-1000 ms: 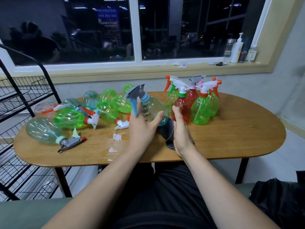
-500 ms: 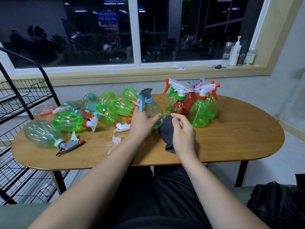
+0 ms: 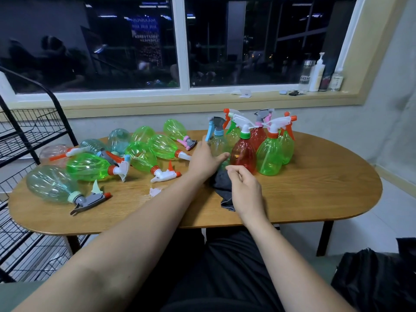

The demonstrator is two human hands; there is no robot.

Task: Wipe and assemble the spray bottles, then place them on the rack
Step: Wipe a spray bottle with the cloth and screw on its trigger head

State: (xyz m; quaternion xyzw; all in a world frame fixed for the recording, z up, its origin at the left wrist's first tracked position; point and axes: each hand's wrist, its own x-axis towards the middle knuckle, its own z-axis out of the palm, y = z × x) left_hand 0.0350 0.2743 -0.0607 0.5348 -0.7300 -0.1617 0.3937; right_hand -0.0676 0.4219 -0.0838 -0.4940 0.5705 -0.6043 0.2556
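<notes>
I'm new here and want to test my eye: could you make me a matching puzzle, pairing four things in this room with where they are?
Things:
1. red bottle
2. grey cloth
3. wire rack
4. white pump bottle

Places:
A. on the windowsill
B. on the floor, left of the table
C. upright on the table
D. crumpled on the table

Pairs: 1-C, 2-D, 3-B, 4-A.
</notes>
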